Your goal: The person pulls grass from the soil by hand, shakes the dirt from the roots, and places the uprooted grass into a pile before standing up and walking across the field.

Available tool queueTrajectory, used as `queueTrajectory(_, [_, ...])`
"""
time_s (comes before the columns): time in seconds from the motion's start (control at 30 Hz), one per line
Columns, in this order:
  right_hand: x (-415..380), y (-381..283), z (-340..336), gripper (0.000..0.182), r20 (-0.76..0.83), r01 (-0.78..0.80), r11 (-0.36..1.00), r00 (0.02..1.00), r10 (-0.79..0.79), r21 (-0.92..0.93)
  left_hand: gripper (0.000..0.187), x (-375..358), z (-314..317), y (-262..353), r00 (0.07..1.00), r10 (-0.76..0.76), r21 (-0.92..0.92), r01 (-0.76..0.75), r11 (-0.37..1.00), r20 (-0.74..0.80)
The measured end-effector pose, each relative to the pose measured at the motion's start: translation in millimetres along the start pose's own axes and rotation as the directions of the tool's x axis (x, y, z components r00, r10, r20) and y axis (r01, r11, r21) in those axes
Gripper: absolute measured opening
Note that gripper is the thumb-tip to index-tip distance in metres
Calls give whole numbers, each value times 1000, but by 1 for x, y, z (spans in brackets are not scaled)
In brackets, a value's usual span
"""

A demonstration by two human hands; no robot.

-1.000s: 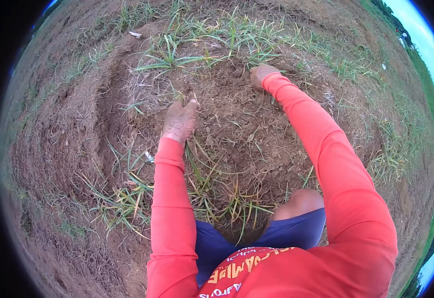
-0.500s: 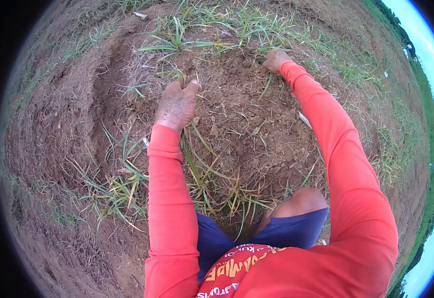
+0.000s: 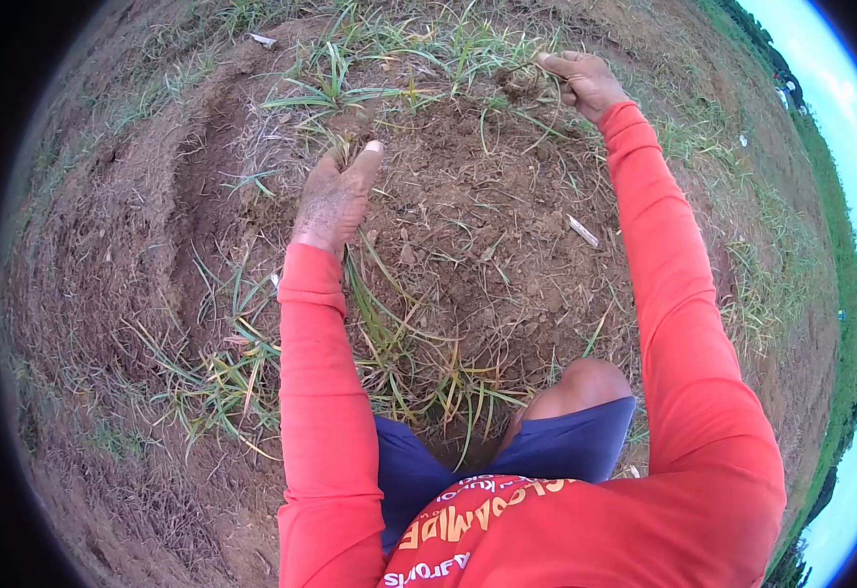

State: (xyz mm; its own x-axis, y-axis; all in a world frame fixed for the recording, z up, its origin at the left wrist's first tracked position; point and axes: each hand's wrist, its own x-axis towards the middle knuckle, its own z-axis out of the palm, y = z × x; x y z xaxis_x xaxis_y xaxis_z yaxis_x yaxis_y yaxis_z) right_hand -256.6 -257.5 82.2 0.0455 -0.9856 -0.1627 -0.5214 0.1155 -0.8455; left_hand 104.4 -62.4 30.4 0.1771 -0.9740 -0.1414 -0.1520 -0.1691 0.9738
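My right hand (image 3: pixel 585 83) has lifted off the soil patch (image 3: pixel 487 225) to its far edge, fingers curled on a grass tuft (image 3: pixel 522 83), so that clump is coming loose. My left hand (image 3: pixel 335 196) stays at the patch's left edge, loosely cupped, pinching grass (image 3: pixel 345 147).

Grass tuft (image 3: pixel 345 149): thin green blades, rooted upright in loose brown soil (image 3: pixel 487 225).

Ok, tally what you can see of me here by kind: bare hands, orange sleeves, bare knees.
Soil-dusted bare hands: 2, left hand and right hand
Long orange fabric sleeves: 2, left sleeve, right sleeve
Bare knees: 1, knee
Total: 5
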Motion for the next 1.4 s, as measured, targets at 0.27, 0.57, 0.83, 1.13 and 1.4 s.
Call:
queueTrajectory(0.27, [-64,47,6,26,140,8,985,990,16,-173,23,-19,8,1,963,-211,-257,249,934,168])
queueTrajectory(0.57, [-151,3,79,20,283,-11,920,953,-110,392,32,-36,79,5,796,-247,-609,588,532,552])
queueTrajectory(0.83, [-80,60,115,33,71,352,798,928,-366,-488,22,3,49,-29,912,-402,-598,369,712,85])
queueTrajectory(1.13, [75,66,136,34,99,98,395,995,-19,-913,19,-4,-10,18,968,-229,-559,134,818,-103])
queueTrajectory(1.4, [131,79,127,33,239,211,278,969,69,-937,19,1,-33,21,962,-221,-535,106,838,-157])
